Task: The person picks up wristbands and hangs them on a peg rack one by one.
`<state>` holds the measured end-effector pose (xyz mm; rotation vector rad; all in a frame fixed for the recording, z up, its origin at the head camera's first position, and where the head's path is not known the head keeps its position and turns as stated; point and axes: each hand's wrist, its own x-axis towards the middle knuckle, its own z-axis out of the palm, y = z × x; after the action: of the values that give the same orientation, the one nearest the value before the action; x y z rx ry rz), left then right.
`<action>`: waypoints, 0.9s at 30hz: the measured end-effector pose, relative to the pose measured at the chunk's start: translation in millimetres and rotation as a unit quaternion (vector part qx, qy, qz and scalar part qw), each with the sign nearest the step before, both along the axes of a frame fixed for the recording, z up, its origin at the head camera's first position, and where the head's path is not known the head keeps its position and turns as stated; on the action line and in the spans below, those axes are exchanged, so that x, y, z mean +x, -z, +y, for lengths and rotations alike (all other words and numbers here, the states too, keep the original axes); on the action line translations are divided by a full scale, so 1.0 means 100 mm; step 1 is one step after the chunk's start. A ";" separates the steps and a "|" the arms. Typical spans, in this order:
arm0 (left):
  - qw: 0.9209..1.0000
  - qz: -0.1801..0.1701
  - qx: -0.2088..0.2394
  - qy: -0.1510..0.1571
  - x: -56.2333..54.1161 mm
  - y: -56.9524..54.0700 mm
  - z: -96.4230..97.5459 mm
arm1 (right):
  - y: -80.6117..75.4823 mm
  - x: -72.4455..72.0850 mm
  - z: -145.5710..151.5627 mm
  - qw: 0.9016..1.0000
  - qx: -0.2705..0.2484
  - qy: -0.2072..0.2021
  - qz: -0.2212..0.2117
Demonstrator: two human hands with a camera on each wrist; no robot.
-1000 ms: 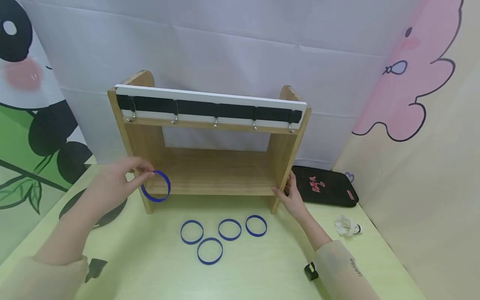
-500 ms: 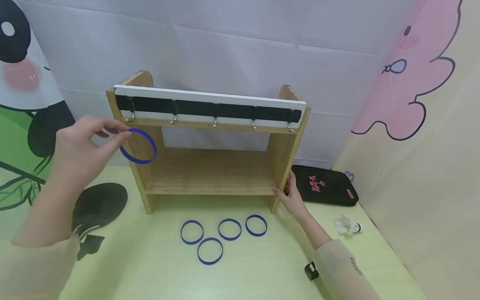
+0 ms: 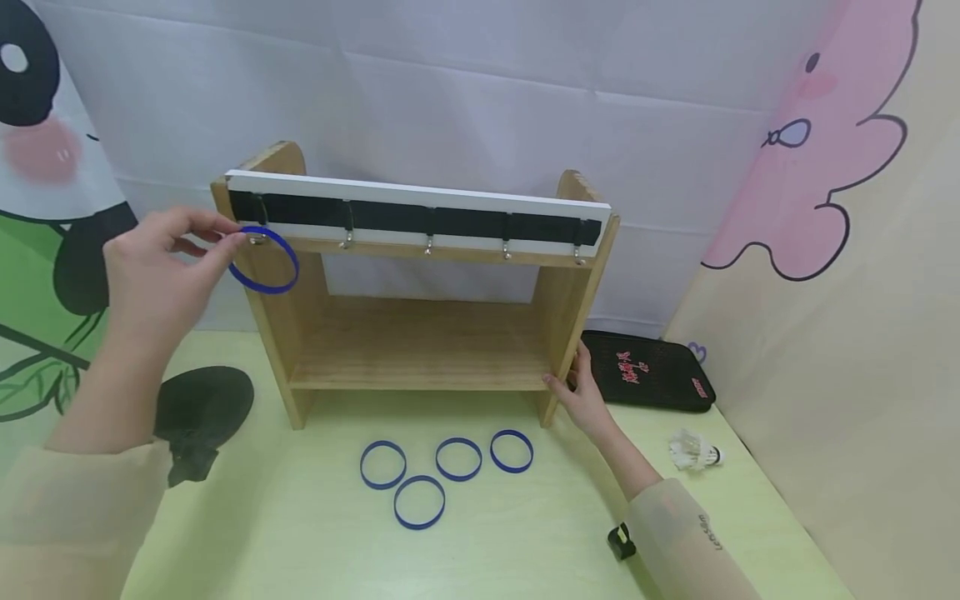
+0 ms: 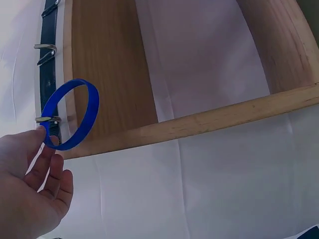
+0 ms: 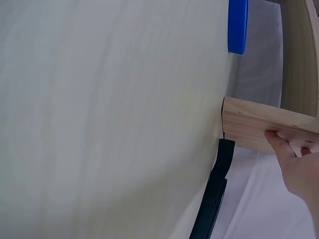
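Note:
My left hand point(image 3: 161, 271) pinches a blue silicone wristband point(image 4: 93, 106) between thumb and fingertips. The wristband is held up at the leftmost metal hook point(image 4: 48, 119); in the left wrist view the hook overlaps its near edge, and I cannot tell whether its tip passes through the loop. More hooks point(image 3: 430, 243) line the black strip point(image 3: 390, 215) across the top of a wooden shelf point(image 3: 427, 358). My right hand point(image 3: 588, 404) grips the shelf's right side panel low down, thumb on the front edge, other fingers partly hidden behind the panel.
Several blue wristbands point(image 3: 420, 526) lie flat on the table before the shelf. A black zip case point(image 3: 660, 375), a shuttlecock point(image 3: 693, 452) and a small black object point(image 3: 621, 542) are at the right. A dark shape point(image 3: 206, 400) lies at the left, near the left arm.
My left hand has lifted the wristband from beside the lower shelf, up and leftward to the leftmost hook. The right hand stays on the side panel.

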<state>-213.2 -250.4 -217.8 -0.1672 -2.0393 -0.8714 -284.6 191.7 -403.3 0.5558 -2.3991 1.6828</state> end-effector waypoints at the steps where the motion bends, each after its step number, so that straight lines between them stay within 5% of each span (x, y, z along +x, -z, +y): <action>1: 1.000 -0.004 -0.001 -0.004 -0.01 0.02 -0.01 | 0.00 0.00 0.00 1.000 -0.001 -0.002 0.001; 10: 1.000 0.004 -0.016 -0.013 -0.04 0.09 -0.04 | 0.01 -0.01 0.00 1.000 -0.002 -0.002 0.000; 17: 0.999 0.040 -0.026 -0.004 0.10 0.05 0.02 | 0.01 0.00 -0.02 1.000 0.003 0.000 -0.012; 27: 0.997 0.026 -0.075 0.020 0.27 0.12 0.23 | 0.00 0.02 -0.02 1.000 -0.005 -0.001 -0.006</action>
<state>-185.8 -227.1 -230.2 -0.3120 -2.0598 -0.7303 -283.1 189.7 -402.9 0.5480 -2.3990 1.7018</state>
